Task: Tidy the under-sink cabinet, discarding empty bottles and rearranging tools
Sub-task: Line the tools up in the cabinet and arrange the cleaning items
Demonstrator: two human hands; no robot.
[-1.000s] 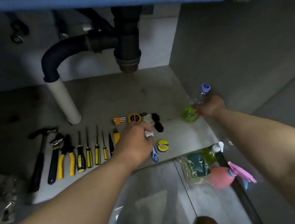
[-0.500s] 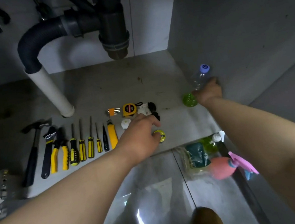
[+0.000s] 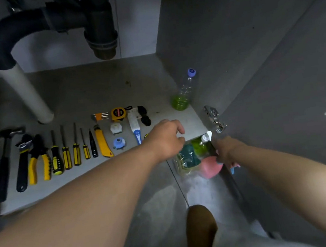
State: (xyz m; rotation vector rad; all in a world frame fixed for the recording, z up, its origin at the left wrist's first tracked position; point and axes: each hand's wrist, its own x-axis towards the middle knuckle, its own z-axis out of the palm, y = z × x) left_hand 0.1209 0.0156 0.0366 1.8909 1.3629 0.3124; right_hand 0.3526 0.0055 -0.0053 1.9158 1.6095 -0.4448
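Right hand (image 3: 226,150) lay nearest, down on the head of a pink spray bottle (image 3: 209,168) that stood on the tiled floor just outside the cabinet; its fingers were hidden beneath it, so whether it gripped the bottle could not be told; a clear bag (image 3: 186,159) with teal and green contents touched the pink bottle on the left, and a green pump bottle (image 3: 200,146) stood just behind them. Left hand (image 3: 165,138) hung a little further in, knuckles up and fingers curled, over the front edge of the cabinet floor (image 3: 92,87); a sliver of yellow showed under it, but whether it held anything could not be told.

Tools lay in a row to its left: a white tool with a blue handle (image 3: 134,126); a blue round fitting (image 3: 119,143) with a white one (image 3: 115,128) behind it; a yellow utility knife (image 3: 103,144); a black tester pen (image 3: 93,145); four yellow-and-black screwdrivers (image 3: 66,155); yellow-handled pliers (image 3: 39,159); an adjustable wrench (image 3: 23,161); a hammer (image 3: 2,161) at the far left. Behind the row lay hex keys (image 3: 100,116) and a yellow tape measure (image 3: 118,113). Further in, near the right wall, stood a clear bottle (image 3: 184,92) with a lilac cap and green liquid in its base; at the back a white pipe (image 3: 27,94) rose to the black drain trap (image 3: 99,28).
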